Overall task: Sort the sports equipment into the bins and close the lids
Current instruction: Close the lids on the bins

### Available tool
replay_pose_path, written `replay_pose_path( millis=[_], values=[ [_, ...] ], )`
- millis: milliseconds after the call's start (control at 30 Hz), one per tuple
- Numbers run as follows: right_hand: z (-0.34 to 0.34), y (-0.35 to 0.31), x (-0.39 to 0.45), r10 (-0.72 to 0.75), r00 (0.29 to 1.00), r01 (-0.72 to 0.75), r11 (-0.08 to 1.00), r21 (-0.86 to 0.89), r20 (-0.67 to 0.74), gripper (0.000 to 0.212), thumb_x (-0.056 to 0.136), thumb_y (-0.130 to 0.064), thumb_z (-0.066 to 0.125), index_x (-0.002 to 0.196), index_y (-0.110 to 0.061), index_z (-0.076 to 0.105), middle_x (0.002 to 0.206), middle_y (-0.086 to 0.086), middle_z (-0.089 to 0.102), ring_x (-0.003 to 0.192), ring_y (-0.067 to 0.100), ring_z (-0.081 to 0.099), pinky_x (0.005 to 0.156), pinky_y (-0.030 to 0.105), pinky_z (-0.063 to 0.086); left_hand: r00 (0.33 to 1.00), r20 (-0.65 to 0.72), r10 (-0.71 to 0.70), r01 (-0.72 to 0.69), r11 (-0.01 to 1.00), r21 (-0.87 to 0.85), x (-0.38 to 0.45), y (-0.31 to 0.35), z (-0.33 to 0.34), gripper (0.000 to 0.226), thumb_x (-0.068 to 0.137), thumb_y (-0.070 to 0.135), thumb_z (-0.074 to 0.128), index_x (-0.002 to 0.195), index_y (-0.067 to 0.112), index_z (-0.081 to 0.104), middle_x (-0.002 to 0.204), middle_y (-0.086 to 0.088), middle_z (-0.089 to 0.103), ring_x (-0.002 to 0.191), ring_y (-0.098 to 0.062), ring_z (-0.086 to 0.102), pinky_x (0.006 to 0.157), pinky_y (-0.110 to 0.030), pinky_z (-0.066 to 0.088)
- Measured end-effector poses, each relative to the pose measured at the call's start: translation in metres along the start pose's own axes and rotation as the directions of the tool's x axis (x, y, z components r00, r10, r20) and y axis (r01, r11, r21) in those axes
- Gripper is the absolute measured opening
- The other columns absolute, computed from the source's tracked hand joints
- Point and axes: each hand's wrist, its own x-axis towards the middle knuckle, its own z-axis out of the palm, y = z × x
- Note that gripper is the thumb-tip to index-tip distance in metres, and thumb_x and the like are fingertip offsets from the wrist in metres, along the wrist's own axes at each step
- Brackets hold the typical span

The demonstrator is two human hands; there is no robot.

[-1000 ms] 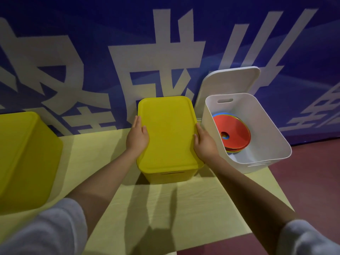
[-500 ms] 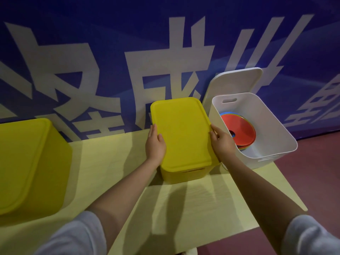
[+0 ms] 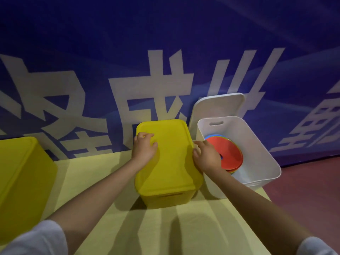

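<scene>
Head view — left hand (image 3: pixel 144 147) rests on the far-left part of the yellow lid (image 3: pixel 165 155), fingers curled, apparently pressing it onto the middle yellow bin (image 3: pixel 166 198). Right hand (image 3: pixel 207 156) has its fingers curled at the lid's right edge; whether it grips, cannot tell. Just right of that hand, the white bin (image 3: pixel 257 155) stands open — discs (image 3: pixel 230 153) inside, white lid (image 3: pixel 219 105) leaning behind, likely next to close.
</scene>
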Motion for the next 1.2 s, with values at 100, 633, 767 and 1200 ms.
replay_pose_path(
  millis=[100, 633, 767, 1200],
  values=[
    [-0.029, 0.023, 0.033, -0.023, 0.999, 0.026, 0.994, 0.109, -0.033, 0.037, 0.092, -0.031, 0.051, 0.127, -0.021, 0.057, 0.121, 0.008, 0.058, 0.105, 0.028, 0.058, 0.08, 0.039, 0.049, 0.999, 0.028, -0.023, 0.027, 0.988, -0.151, 0.024, 0.051, 0.018, 0.044, 0.093, 0.024, 0.057, 0.135, 0.017, 0.051, 0.137, -0.008, 0.044, 0.122, -0.026, 0.047, 0.101, -0.034, 0.04],
    [-0.098, 0.19, 0.199, -0.044, 0.987, 0.103, 0.916, 0.389, -0.157, 0.057, 0.096, -0.037, 0.046, 0.148, -0.03, 0.025, 0.145, -0.003, 0.035, 0.123, 0.021, 0.047, 0.099, 0.041, 0.044, 0.953, -0.155, -0.261, 0.121, 0.795, -0.595, 0.121, 0.185, 0.133, 0.043, 0.097, 0.027, 0.049, 0.14, 0.022, 0.045, 0.138, 0.002, 0.052, 0.124, -0.013, 0.05, 0.106, -0.034, 0.04],
    [-0.097, 0.197, 0.214, 0.061, 0.98, 0.072, 0.784, 0.616, -0.192, 0.031, 0.095, -0.032, 0.052, 0.126, -0.03, 0.05, 0.116, -0.001, 0.048, 0.098, 0.001, 0.047, 0.082, 0.016, 0.036, 0.892, -0.233, -0.388, 0.121, 0.702, -0.702, 0.133, 0.186, 0.143, 0.017, 0.094, 0.038, 0.052, 0.109, 0.036, 0.06, 0.118, -0.001, 0.062, 0.111, -0.021, 0.058, 0.095, -0.038, 0.047],
    [-0.139, 0.166, 0.211, 0.14, 0.988, -0.005, 0.469, 0.883, -0.069, 0.019, 0.092, -0.045, 0.054, 0.101, -0.03, 0.062, 0.103, -0.01, 0.065, 0.099, 0.007, 0.06, 0.08, 0.021, 0.047, 0.813, -0.258, -0.522, 0.031, 0.481, -0.876, 0.122, 0.234, 0.119, 0.013, 0.089, 0.044, 0.06, 0.086, 0.036, 0.068, 0.103, 0.01, 0.069, 0.1, -0.008, 0.062, 0.096, -0.037, 0.05]
  ],
)
